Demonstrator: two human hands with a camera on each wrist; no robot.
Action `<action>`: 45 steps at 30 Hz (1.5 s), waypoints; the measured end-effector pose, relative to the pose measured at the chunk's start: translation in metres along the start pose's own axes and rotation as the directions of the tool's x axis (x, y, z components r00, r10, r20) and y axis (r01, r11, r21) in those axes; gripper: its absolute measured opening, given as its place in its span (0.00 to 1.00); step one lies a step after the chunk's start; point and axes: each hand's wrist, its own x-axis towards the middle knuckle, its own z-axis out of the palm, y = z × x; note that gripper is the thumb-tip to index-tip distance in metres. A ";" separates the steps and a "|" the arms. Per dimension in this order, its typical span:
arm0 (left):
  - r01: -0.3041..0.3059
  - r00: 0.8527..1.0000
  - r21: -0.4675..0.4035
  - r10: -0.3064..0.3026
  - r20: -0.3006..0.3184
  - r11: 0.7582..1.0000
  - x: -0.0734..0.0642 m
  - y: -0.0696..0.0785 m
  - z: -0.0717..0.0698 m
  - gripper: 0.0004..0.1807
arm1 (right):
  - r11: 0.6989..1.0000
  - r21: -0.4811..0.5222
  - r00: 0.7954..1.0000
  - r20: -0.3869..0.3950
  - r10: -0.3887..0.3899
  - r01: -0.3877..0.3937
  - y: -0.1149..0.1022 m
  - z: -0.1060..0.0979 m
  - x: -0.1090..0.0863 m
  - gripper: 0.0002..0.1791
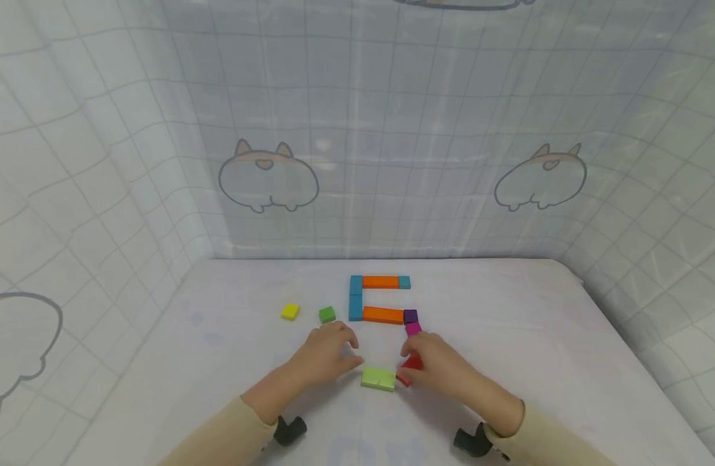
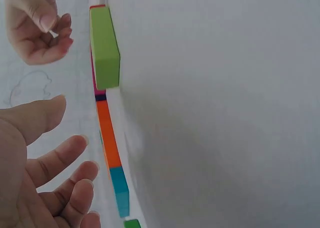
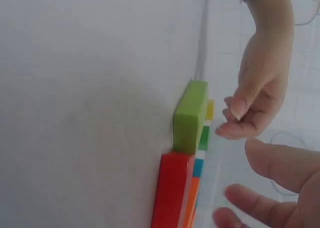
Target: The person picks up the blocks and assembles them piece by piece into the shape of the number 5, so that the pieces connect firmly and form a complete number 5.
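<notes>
My left hand (image 1: 325, 353) hovers left of a light green block (image 1: 378, 378), thumb and fingers parted with nothing between them. Over a red block (image 1: 405, 379) is my right hand (image 1: 442, 366), partly covering it. In the right wrist view the right thumb and fingers (image 3: 272, 163) are spread apart, clear of the red block (image 3: 172, 188). That block's end lies by the light green block (image 3: 186, 133). Beyond the right fingertips sit a magenta block (image 1: 413, 329) and a dark purple block (image 1: 410, 316), joining the lower orange block (image 1: 383, 315).
Two blue blocks (image 1: 355, 307) form an upright line at the left. An upper orange block (image 1: 381, 282) runs from them to a small blue block (image 1: 404, 282). A green block (image 1: 327, 314) and a yellow block (image 1: 290, 311) lie separately on the white table (image 1: 229, 362).
</notes>
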 end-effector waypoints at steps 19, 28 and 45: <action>0.060 0.979 -0.061 -0.071 -0.189 0.996 0.007 -0.030 -0.020 0.18 | 0.984 0.087 0.988 -0.005 -0.154 0.154 -0.003 0.020 0.009 0.12; 0.128 0.965 -0.097 -0.147 -0.219 0.987 0.017 -0.045 -0.024 0.21 | 0.982 0.082 0.983 0.045 -0.176 0.172 -0.007 0.028 0.013 0.15; 0.155 0.961 -0.121 -0.179 -0.212 0.980 0.027 -0.061 -0.024 0.20 | 0.990 0.058 0.988 0.071 -0.136 0.132 -0.017 0.029 0.013 0.16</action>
